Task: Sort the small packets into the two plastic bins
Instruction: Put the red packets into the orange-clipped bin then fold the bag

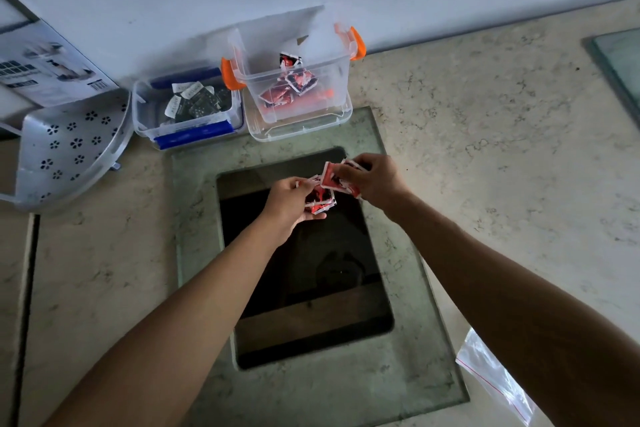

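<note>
Perforated metal tray (69, 146) left, printed box (52, 70) behind; zip bag (491, 374), prob. empty.

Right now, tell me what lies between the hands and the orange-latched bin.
In the head view, only a bare strip of the glass panel separates the red packets in both hands from the orange-latched bin; nothing else lies there.

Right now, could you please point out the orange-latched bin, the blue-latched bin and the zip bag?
orange-latched bin (341, 80): head view, right wall.
blue-latched bin (194, 130), head view, near wall.
zip bag (491, 371): head view, middle.
</note>
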